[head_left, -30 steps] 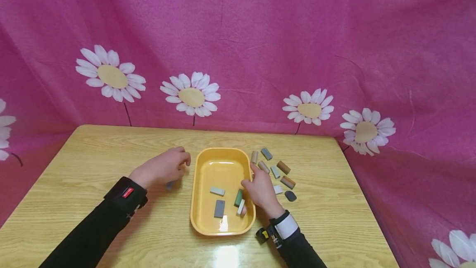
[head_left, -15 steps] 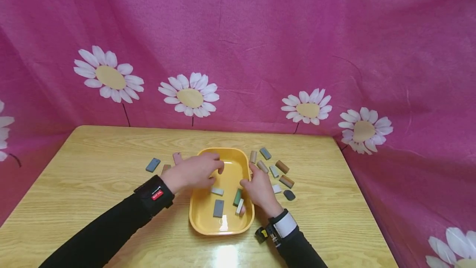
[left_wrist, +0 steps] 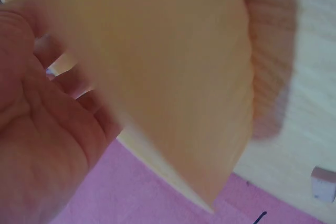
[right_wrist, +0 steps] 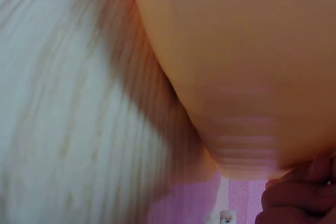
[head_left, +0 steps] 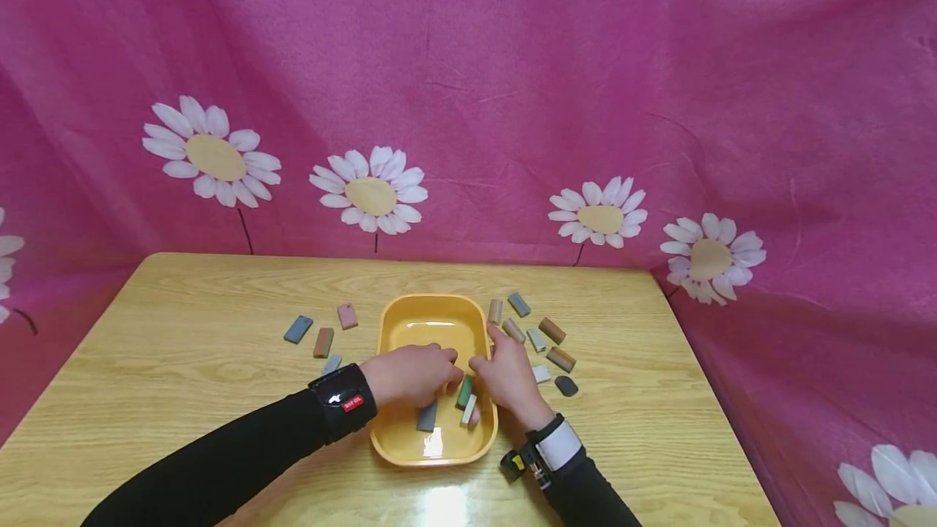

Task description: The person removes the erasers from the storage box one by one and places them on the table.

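Observation:
A yellow plastic tub (head_left: pixel 395 450) stands on the table. My right hand (head_left: pixel 514 374) grips its right rim, thumb over the inside and fingers outside; in the right wrist view, curled fingers (right_wrist: pixel 299 198) show beside the tub wall. Inside the tub reaches my left hand (head_left: pixel 413 374), its fingers bent downward; whether they pinch anything is hidden. The left wrist view has the palm (left_wrist: pixel 47 129) beyond the blurred tub wall. Near the left hand lie a dark grey block (head_left: pixel 427 417), a green block (head_left: pixel 464 392) and a whitish block (head_left: pixel 468 411), with a pinkish piece partly under it.
Left of the tub lie a blue block (head_left: pixel 298 329), a reddish-brown block (head_left: pixel 323 342), a pink block (head_left: pixel 347 315) and a pale blue block (head_left: pixel 332 364). Several cylinders and blocks, including a brown cylinder (head_left: pixel 561 359) and a dark rounded piece (head_left: pixel 566 385), are on the right.
My left hand has moved right from the table beside the tub into the tub, covering the pale grey block there and uncovering the blocks on the left. The right hand keeps its grip on the rim.

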The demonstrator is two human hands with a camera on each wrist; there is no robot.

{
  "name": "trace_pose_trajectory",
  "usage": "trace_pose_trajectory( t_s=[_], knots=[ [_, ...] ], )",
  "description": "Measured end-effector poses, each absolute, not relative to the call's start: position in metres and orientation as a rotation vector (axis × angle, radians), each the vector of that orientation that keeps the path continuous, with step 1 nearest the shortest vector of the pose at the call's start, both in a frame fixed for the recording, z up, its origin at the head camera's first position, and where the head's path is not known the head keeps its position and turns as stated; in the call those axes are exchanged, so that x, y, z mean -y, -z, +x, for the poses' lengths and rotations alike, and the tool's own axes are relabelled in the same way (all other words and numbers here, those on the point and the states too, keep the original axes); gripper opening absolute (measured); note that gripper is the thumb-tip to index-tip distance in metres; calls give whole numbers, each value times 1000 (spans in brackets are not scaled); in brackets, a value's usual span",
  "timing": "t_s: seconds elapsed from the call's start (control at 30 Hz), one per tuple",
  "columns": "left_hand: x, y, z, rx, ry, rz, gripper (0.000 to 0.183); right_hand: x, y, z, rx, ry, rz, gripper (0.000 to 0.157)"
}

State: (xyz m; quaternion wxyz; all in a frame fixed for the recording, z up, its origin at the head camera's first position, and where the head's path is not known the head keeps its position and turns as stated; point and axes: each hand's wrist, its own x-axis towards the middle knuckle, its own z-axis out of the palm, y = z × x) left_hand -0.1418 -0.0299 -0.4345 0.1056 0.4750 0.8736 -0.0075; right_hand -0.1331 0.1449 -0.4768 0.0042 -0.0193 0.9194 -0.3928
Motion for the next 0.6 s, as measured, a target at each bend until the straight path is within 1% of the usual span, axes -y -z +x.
trace_pose_trajectory(
  t_s=[0.47,0.6],
  knots=[
    [33,437,-138,-2575,69,1336,16,-144,477,-134,-2880,1212,-42,58],
    [36,435,-139,-2597,82,1334,8,-144,477,-134,-2878,1216,-36,58]
  ],
)
